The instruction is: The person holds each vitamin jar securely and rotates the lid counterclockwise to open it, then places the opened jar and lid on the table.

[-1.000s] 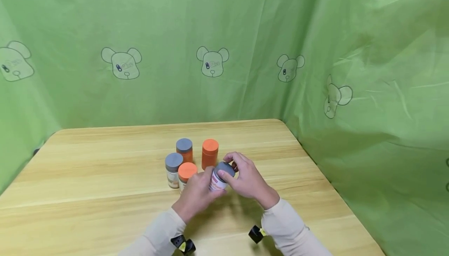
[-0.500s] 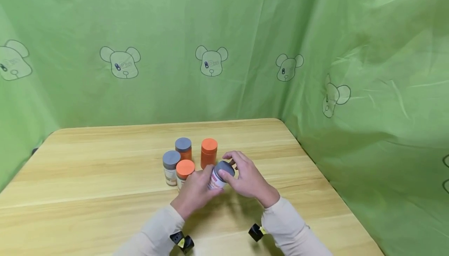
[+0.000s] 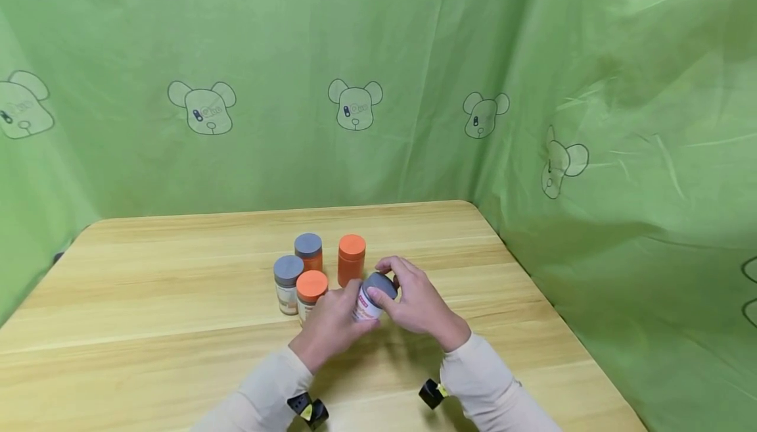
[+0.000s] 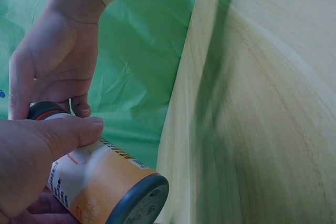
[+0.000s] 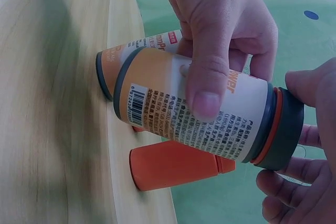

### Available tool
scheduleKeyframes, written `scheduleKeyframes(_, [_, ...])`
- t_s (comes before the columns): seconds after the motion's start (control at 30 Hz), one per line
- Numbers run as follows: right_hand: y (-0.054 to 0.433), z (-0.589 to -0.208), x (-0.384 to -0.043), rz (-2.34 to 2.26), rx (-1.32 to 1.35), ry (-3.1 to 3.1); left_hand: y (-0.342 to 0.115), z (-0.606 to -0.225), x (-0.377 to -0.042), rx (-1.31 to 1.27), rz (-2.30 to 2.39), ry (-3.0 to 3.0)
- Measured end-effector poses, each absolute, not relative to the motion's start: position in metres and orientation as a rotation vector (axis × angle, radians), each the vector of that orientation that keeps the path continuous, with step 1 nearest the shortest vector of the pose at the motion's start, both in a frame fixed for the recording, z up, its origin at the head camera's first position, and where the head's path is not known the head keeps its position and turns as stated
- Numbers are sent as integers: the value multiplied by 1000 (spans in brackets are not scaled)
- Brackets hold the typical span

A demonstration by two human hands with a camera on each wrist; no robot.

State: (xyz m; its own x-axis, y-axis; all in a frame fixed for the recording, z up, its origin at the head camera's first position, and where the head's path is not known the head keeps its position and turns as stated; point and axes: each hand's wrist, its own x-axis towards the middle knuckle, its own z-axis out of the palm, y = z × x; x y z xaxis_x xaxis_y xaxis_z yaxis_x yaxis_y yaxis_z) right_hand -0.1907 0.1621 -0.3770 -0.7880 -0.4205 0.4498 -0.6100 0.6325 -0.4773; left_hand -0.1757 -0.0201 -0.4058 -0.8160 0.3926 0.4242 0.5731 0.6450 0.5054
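Observation:
A jar (image 3: 367,310) with a white and orange label is tilted above the table in both hands. My left hand (image 3: 332,321) grips its body, and the left thumb lies along the label in the left wrist view. On its dark grey lid (image 3: 378,283), my right hand (image 3: 416,298) pinches the rim with thumb and fingertips. An orange ring (image 5: 268,126) shows between lid and body in the right wrist view. Just beyond the left hand stands a labelled jar with an orange lid (image 3: 312,284), partly hidden by that hand.
A labelled jar with a grey lid (image 3: 288,284) stands at the left of the group. Behind are a grey-lidded orange jar (image 3: 309,248) and an all-orange jar (image 3: 351,261). The wooden table (image 3: 148,287) meets green curtains (image 3: 284,156) at its back and right.
Both hands keep their hold on the jar and its lid, nearly still. The whole view has shifted slightly; the standing jars show no clear movement of their own.

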Motion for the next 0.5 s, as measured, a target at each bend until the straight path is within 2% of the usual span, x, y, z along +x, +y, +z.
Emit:
scheduleKeyframes(0.3, [164, -377, -189, 946, 896, -2535, -20, -407, -176, -763, -931, -2602])
scheduleKeyframes(0.5, [163, -377, -189, 890, 833, -2548, -19, -406, -175, -766, -911, -2583])
